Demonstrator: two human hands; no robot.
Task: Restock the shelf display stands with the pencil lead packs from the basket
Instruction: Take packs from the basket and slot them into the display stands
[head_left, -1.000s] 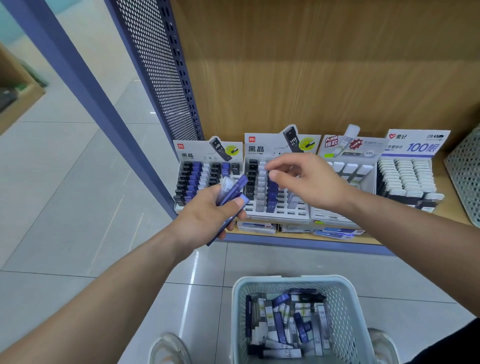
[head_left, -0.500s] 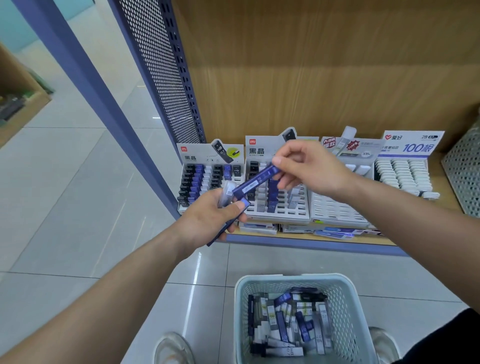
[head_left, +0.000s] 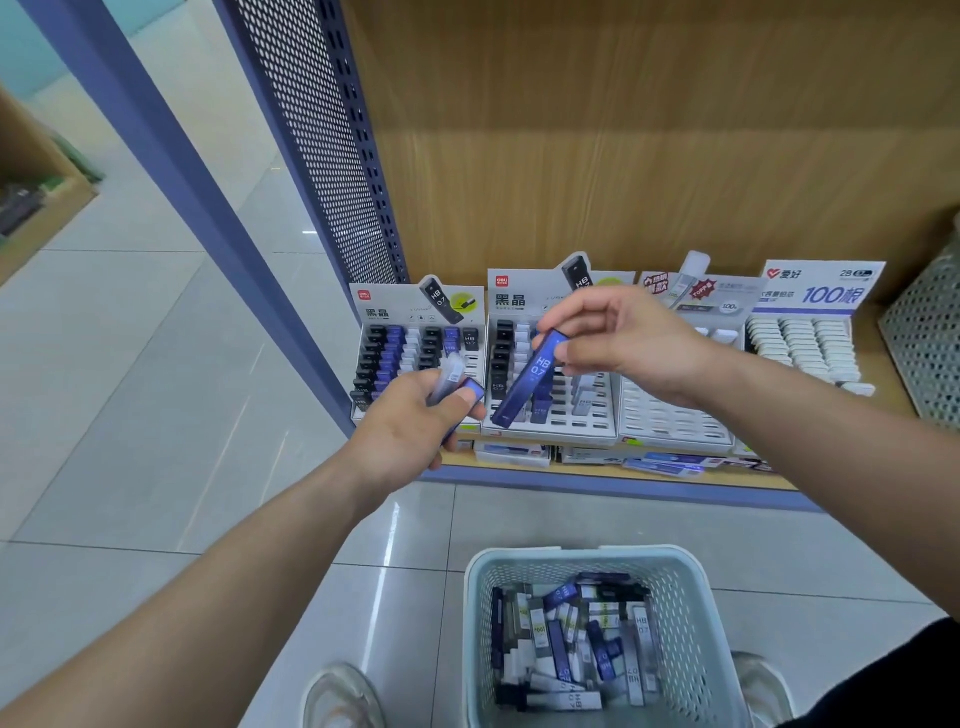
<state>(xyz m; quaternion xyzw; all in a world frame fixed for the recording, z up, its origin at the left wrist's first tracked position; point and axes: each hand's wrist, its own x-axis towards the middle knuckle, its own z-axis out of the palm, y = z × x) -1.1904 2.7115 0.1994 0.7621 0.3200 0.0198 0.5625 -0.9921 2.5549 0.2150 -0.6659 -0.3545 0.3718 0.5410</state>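
The job is partly done. The left stand (head_left: 384, 312) looks nearly full of black, blue and white packs. The middle stand (head_left: 514, 301) has packs in some rows and lots of bare slots. The third stand (head_left: 670, 415) is almost all bare slots. The far stand (head_left: 810, 353) is full of white packs. The basket (head_left: 571, 555) sits on the floor below the shelf (head_left: 597, 470). It holds a big pile (head_left: 571, 639) of packs, so there is a lot left to put away. The right hand (head_left: 628, 343) is up in front of the middle stand. Its thumb and fingers pinch the top end of one blue pack (head_left: 530, 379) marked HB 0.7. The pack hangs slanted, with its low end pointing down and left over the front rows of the middle stand. It is not in a slot yet, and I think it belongs in a blue row there. The left hand (head_left: 410, 421) is lower, in front of the left stand, with its back to the camera. Its fingers curl around some spare packs (head_left: 457, 384), one blue and one pale. I cannot tell how many. The two hands are near each other but do not touch.
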